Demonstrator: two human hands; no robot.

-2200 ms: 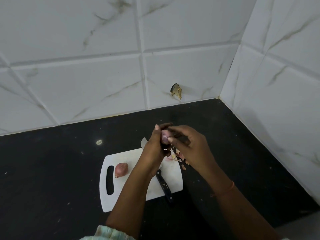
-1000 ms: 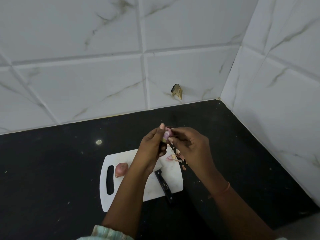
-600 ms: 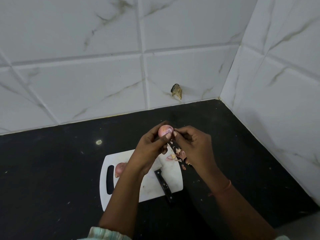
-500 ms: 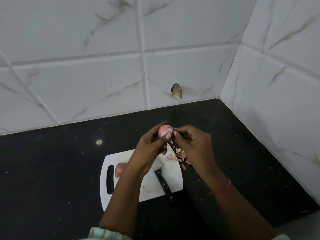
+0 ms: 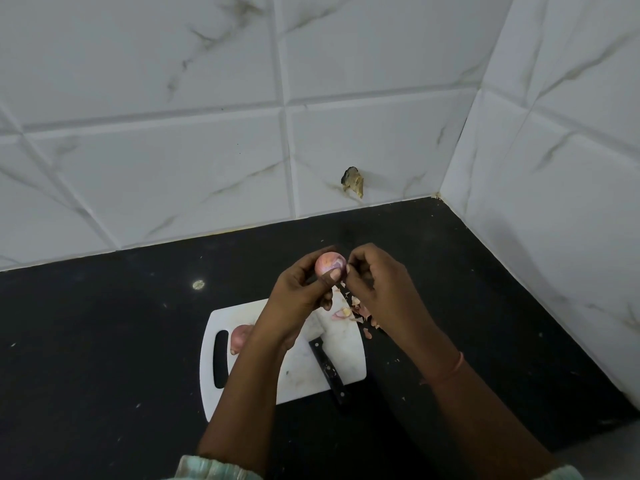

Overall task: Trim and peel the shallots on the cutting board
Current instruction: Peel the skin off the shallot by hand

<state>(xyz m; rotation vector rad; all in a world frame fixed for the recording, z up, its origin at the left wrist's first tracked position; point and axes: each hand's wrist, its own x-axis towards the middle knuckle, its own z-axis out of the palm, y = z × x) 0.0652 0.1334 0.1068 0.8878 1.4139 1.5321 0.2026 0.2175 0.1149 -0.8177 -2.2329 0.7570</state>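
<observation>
Head view, looking down: both forearms rise from the bottom of the frame and meet at its centre, above the white cutting board (image 5: 298,377). The left hand (image 5: 298,294) holds a pink peeled shallot (image 5: 329,263) up between curled fingers and thumb, the thumb pressed across its lower side. The right hand (image 5: 382,289), fingers curled, pinches at the shallot's right edge. A second shallot (image 5: 239,336) lies on the board's left part near the handle slot, partly hidden by the left wrist. A black-handled knife (image 5: 329,370) lies on the board, with skin scraps (image 5: 356,311) at its upper right.
</observation>
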